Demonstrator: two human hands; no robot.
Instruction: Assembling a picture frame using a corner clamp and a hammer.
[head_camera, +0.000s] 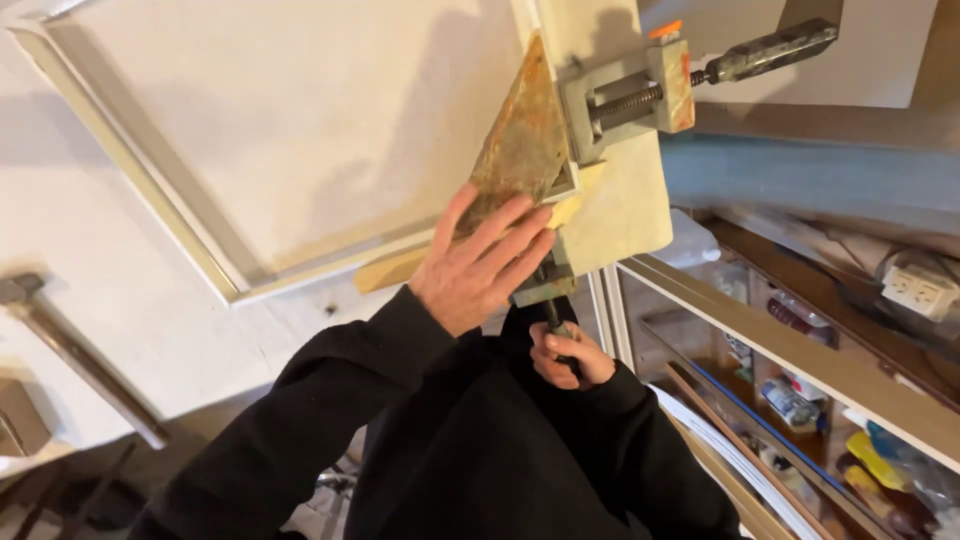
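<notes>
The corner clamp (575, 130), a grey metal frame-holding vise with a rusty triangular plate, sits at the near right corner of the white workbench (120, 270), gripping the mitred corner of a pale picture frame (215, 255) whose thin moulding runs off toward the upper left and along the bench's front edge. In the head view, the left hand (480, 265) lies flat across the lower end of the triangular plate and the frame corner, fingers stretched out long and slightly spread, palm pressing down rather than curled round anything. Below the bench edge, the right hand (568, 358) is closed in a fist round the dark handle (556, 322) of the clamp's near screw, which hangs down from the grey jaw block; the fingers wrap it fully, knuckles toward the camera. A second screw with a mottled dark handle (765, 50) juts out to the upper right from the clamp's other side, its threaded rod showing bare between the blocks. A wedge of bare wood (395, 270) pokes out under the frame just left of the left hand. Both arms wear black sleeves. To the right, lower shelves hold mixed coloured bottles and packets, and a white power socket (920, 290) lies with a cable near the edge. A long metal bar (80, 360) rests at the bench's left.
</notes>
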